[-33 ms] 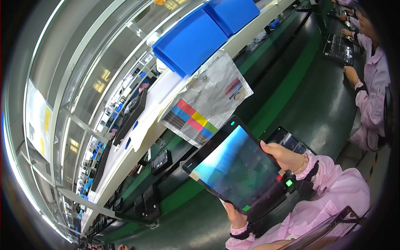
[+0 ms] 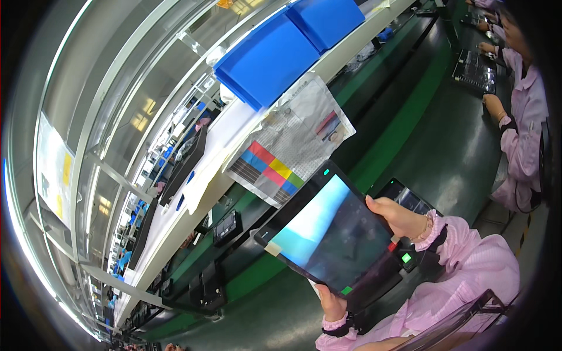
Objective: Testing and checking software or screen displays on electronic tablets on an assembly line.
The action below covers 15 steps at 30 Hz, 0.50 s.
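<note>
Both my hands grip a flat black tablet-like device (image 2: pixel 345 234) with a glossy screen, held tilted above the dark bench. My right hand (image 2: pixel 401 219) closes on its right edge, with the thumb lying over the front. My left hand (image 2: pixel 332 305) holds the lower edge, thumb in front and most fingers hidden behind. A pale bright reflection crosses the screen, and small green, red and tan stickers sit along the frame. Beside my right wrist is a small black piece (image 2: pixel 408 257) with a green square. Another dark device (image 2: pixel 404 195) lies just beyond my right hand.
Blue bins (image 2: pixel 269 55) stand on a white shelf along the far left. A printed sheet (image 2: pixel 293 140) with coloured blocks hangs from its edge. Black units (image 2: pixel 226 228) lie on the green-and-black bench (image 2: pixel 439 134). A co-worker in pink (image 2: pixel 521 128) sits at the right, near another device.
The tablet-like device has tilted slightly in my hands, and the bright reflection on its screen has become wider and sharper. My grip stays the same.
</note>
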Each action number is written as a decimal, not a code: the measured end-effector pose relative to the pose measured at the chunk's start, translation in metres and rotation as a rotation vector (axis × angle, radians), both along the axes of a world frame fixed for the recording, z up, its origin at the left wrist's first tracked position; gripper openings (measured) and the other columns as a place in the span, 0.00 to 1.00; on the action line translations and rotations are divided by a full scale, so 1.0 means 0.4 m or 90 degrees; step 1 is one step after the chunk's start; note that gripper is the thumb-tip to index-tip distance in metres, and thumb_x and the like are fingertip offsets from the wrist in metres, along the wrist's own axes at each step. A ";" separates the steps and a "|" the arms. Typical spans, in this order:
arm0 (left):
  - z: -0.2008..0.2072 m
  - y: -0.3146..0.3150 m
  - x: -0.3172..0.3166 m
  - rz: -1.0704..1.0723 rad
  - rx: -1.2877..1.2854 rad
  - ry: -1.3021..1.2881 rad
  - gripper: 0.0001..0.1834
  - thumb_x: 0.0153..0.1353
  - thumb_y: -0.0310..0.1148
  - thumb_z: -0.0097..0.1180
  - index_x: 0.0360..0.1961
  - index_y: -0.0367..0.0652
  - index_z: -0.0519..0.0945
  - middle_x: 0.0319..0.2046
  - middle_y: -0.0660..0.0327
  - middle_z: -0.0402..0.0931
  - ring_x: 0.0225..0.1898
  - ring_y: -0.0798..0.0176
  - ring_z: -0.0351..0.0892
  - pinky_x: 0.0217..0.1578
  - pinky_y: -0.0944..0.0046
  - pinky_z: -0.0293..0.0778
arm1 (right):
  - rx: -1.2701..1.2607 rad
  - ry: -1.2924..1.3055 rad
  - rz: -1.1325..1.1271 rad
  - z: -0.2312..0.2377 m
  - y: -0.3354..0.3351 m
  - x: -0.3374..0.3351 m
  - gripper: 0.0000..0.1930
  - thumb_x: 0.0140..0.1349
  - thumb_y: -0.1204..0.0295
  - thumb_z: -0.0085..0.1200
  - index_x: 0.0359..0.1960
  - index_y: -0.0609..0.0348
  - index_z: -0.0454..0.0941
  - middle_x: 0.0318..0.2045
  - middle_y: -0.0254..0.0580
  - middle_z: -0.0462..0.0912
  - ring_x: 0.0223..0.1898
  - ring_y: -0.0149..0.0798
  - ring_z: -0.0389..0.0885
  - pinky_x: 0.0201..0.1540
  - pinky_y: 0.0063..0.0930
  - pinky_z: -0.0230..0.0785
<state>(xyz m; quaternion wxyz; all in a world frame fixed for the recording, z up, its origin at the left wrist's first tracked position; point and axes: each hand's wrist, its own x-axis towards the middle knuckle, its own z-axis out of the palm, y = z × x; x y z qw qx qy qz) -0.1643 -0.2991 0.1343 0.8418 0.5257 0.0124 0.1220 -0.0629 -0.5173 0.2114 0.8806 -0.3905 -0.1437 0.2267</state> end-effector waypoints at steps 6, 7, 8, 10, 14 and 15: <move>0.092 -0.019 0.085 -0.127 0.124 0.084 0.43 0.60 0.67 0.25 0.67 0.48 0.45 0.65 0.59 0.50 0.62 0.51 0.58 0.52 0.45 0.68 | -0.038 -0.178 -0.103 0.054 -0.018 0.068 0.24 0.68 0.55 0.41 0.42 0.67 0.76 0.37 0.38 0.80 0.37 0.26 0.78 0.41 0.22 0.71; 0.113 -0.023 0.101 -0.208 0.101 0.089 0.44 0.59 0.68 0.23 0.68 0.50 0.41 0.66 0.59 0.48 0.62 0.50 0.57 0.48 0.41 0.72 | -0.035 -0.180 -0.103 0.055 -0.017 0.090 0.24 0.68 0.55 0.41 0.42 0.67 0.77 0.38 0.38 0.80 0.38 0.26 0.77 0.42 0.22 0.70; 0.119 -0.025 0.115 -0.226 0.111 0.072 0.43 0.59 0.68 0.20 0.68 0.52 0.37 0.66 0.59 0.46 0.62 0.47 0.57 0.39 0.38 0.77 | -0.031 -0.181 -0.104 0.058 -0.016 0.107 0.24 0.68 0.55 0.41 0.42 0.67 0.77 0.38 0.38 0.80 0.39 0.26 0.77 0.43 0.22 0.70; 0.129 -0.030 0.123 -0.199 0.162 0.039 0.43 0.59 0.68 0.19 0.68 0.52 0.37 0.66 0.58 0.48 0.60 0.46 0.61 0.38 0.40 0.78 | -0.010 -0.180 -0.113 0.073 -0.008 0.129 0.24 0.68 0.55 0.41 0.42 0.67 0.77 0.38 0.38 0.80 0.40 0.26 0.76 0.44 0.22 0.69; 0.104 -0.026 0.152 -0.112 0.279 -0.028 0.32 0.68 0.50 0.36 0.64 0.42 0.47 0.48 0.51 0.68 0.30 0.61 0.77 0.24 0.64 0.75 | -0.001 -0.189 -0.151 0.072 0.008 0.193 0.24 0.68 0.54 0.42 0.42 0.67 0.77 0.39 0.37 0.80 0.41 0.25 0.76 0.46 0.23 0.67; 0.089 -0.021 0.160 -0.066 0.396 -0.004 0.29 0.69 0.43 0.41 0.62 0.40 0.49 0.42 0.53 0.72 0.22 0.65 0.76 0.19 0.69 0.70 | -0.009 -0.193 -0.163 0.069 0.008 0.207 0.24 0.68 0.54 0.42 0.42 0.67 0.77 0.39 0.37 0.80 0.41 0.25 0.76 0.46 0.23 0.67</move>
